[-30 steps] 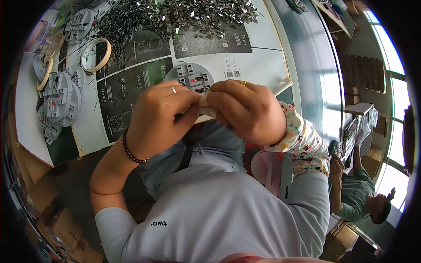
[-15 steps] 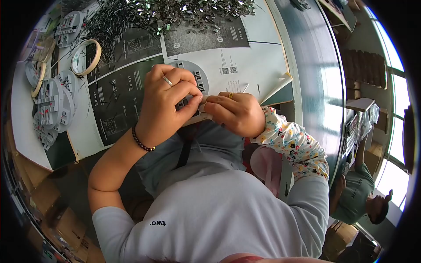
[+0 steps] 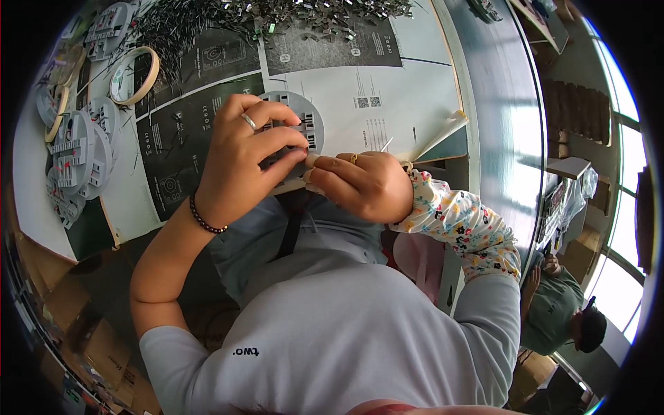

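A round grey plastic disc [image 3: 315,114] with rows of dark and light slots lies in front of me on the table. Over its near edge, my left hand [image 3: 252,149] pinches thumb and forefinger together, its other fingers loosely bent. My right hand [image 3: 370,183] meets it from the right, fingertips closed, with pale coverings on some of them. Whatever sits between the fingertips is too small and hidden to name. Both hands cover the disc's near part. Beside my right hand a thin white stick [image 3: 387,144] lies on the paper.
Dark wire-like strips [image 3: 162,34] and a heap of small shiny metal pieces [image 3: 311,17] cover the far side. Several grey discs [image 3: 76,149] are stacked at left, near a tape roll [image 3: 152,76]. Printed sheets [image 3: 173,131] line the table. Another person [image 3: 564,304] is at far right.
Both hands have shifted slightly left with the view, and the left fingers have spread a little, showing more of the disc. The other person's head and arm have moved.
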`<state>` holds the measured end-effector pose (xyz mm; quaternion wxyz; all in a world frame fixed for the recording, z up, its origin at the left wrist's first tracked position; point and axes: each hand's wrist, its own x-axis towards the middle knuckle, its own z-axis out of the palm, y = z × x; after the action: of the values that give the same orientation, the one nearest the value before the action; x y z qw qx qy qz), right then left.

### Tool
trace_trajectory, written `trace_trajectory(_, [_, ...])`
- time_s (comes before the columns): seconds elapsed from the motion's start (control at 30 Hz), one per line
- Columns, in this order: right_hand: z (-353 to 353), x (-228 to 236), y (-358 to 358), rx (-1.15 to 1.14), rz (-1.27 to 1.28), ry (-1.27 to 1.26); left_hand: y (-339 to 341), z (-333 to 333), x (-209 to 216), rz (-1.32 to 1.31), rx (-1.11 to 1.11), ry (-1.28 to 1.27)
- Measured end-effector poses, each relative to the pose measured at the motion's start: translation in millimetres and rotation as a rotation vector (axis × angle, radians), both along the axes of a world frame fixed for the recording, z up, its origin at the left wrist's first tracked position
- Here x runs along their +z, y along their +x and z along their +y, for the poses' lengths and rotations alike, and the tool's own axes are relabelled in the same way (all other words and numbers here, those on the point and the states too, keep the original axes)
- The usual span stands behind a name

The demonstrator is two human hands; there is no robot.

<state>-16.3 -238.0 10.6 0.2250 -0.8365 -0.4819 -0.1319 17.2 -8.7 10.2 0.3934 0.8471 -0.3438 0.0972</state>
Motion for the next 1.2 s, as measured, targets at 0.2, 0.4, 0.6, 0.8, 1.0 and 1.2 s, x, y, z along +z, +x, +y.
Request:
trace_trajectory(0.2, [-5.2, 9.9, 2.0, 0.029, 0.099, -0.076, 2.3, -4.5, 3.7, 0.019, -0.038, 0.025])
trace_trajectory(0.4, [-4.8, 19.5, 6.5, 0.01, 0.114, 0.129, -11.8, -10.1, 2.4, -0.025, 0.06, 0.098])
trace_trajectory(0.6, [-1.0, 20.0, 9.1, -0.069, 0.199, 0.111, -13.2, -7.0, -2.6, -0.098, 0.075, 0.037])
trace_trajectory(0.8, [4.4, 16.1, 10.1, -0.268, 0.375, 0.171, -8.6, -10.9, -5.3, -0.118, 0.067, -0.031])
trace_trajectory(1.0, [10.3, 13.0, 7.7, -0.254, 0.387, 0.183, -8.6, -11.1, -5.1, -0.1, 0.082, -0.029])
trace_trajectory(1.2, [10.4, 12.1, 5.7, -0.247, 0.31, 0.182, -9.7, -12.1, -5.3, -0.073, 0.096, -0.026])
